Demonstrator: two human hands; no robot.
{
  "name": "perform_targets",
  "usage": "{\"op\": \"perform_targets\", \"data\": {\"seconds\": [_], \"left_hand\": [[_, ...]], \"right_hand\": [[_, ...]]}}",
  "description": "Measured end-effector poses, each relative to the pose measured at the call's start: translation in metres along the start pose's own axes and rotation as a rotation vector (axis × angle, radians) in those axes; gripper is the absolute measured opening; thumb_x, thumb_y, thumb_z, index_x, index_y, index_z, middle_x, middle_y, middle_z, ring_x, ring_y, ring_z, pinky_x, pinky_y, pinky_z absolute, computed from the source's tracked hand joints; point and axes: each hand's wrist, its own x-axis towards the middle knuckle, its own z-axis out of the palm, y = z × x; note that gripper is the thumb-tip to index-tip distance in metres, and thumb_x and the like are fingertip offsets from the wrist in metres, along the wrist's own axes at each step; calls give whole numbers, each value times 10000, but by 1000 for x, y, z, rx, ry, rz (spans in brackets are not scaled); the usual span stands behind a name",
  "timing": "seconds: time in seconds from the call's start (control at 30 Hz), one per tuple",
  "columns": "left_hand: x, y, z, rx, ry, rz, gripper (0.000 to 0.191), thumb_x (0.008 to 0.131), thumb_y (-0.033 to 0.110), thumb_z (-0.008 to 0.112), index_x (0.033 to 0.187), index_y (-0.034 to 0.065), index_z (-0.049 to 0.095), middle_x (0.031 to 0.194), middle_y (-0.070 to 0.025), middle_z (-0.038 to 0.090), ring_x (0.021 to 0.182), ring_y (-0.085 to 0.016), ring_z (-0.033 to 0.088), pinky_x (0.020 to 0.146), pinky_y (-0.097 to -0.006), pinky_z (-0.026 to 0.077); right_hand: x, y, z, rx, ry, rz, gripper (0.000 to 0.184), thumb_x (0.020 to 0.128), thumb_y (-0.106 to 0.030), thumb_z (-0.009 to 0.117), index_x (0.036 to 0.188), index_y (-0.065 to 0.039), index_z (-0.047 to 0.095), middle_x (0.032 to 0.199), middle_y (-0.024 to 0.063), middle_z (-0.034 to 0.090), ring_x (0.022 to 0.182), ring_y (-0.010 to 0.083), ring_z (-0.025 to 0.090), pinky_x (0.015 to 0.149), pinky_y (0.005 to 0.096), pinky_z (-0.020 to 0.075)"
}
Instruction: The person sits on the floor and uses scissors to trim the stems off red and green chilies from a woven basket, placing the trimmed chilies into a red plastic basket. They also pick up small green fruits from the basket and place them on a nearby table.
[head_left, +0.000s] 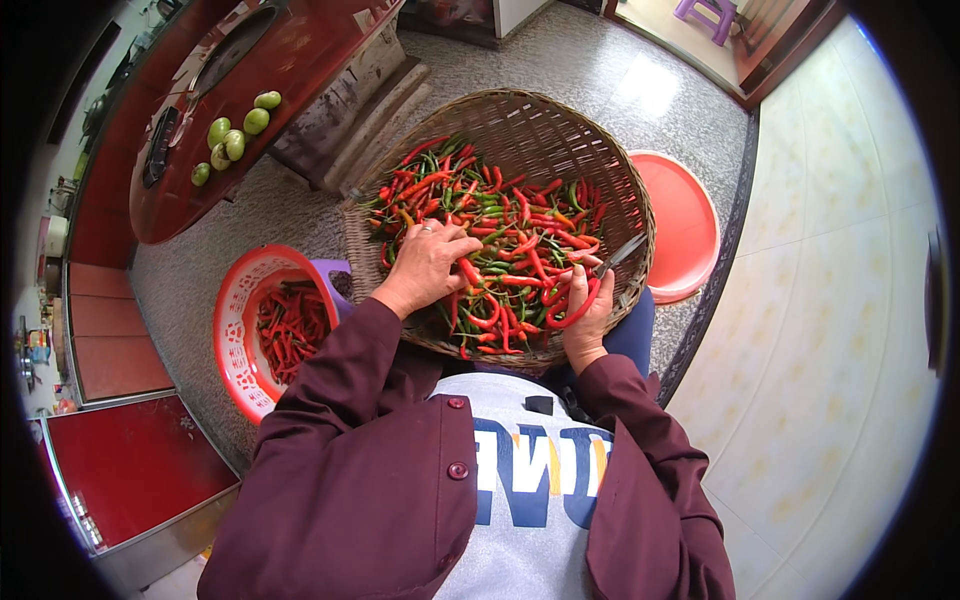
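Note:
A large woven basket (525, 112) in front of me holds many red and green chili peppers (491, 217). Over its near left part, my left hand (431, 262) is bent around a red chili (471, 271), thumb and fingertips close to it. My right hand (589, 311) is at the basket's near right side, closed around the red-handled scissors (624, 251), whose metal blades point up and away to the right. The handle loops curve around its fingers. Whether the blades are spread is hard to see.
Left of the basket stands a red plastic colander (238, 345) with red chilies, against a purple thing. A red round basin or lid (679, 225) lies at the right. On a glossy red table (262, 161) at the upper left are several green fruits (234, 144). A tiled wall rises at right.

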Motion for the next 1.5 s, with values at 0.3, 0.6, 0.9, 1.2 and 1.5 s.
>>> {"op": "perform_targets", "data": {"seconds": [0.3, 0.6, 0.9, 1.2, 1.5], "left_hand": [[-15, -14, -9, -24, 187, -178, 411, 805, 105, 614, 1214, 137, 592, 1305, -165, 486, 1164, -355, 478, 995, -429, 385], [9, 11, -18, -85, 420, -198, 170, 822, 39, 600, 987, 52, 637, 1119, -117, 571, 1061, -305, 544, 903, -387, 446], [-7, 23, 3, 144, 103, -150, 220, 744, 220, 702, 933, 136, 624, 834, -72, 600, 804, -279, 588, 764, -409, 452], [-2, 8, -2, -390, 33, -428, 393, 756, 45, 616, 1135, 116, 547, 744, -85, 606, 699, -257, 619, 672, -370, 499], [1, -21, -17, -831, 472, -636, 190, 847, 15, 618, 1031, 50, 585, 848, -2, 577, 704, -78, 551, 634, -219, 469]], "right_hand": [[-14, -1, -3, -4, -51, 12, 213, 953, -168, 547, 1131, -74, 480, 765, 27, 605, 618, 79, 573, 545, 211, 473], [-19, 9, -1, -411, 14, -22, 237, 930, -242, 569, 1057, -51, 509, 688, 61, 612, 585, 165, 609, 552, 305, 483], [-20, 3, 0, -581, -10, 9, 253, 921, -260, 550, 1024, -38, 491, 690, 143, 629, 665, 332, 641, 616, 419, 489], [-16, 15, -5, -608, -39, 54, 286, 912, -312, 557, 1005, -48, 500, 736, 183, 642, 731, 382, 638, 649, 456, 487], [-16, 15, -5, -587, -65, 9, 246, 927, -272, 546, 994, -40, 502, 684, 136, 630, 643, 321, 638, 592, 412, 487]]}}
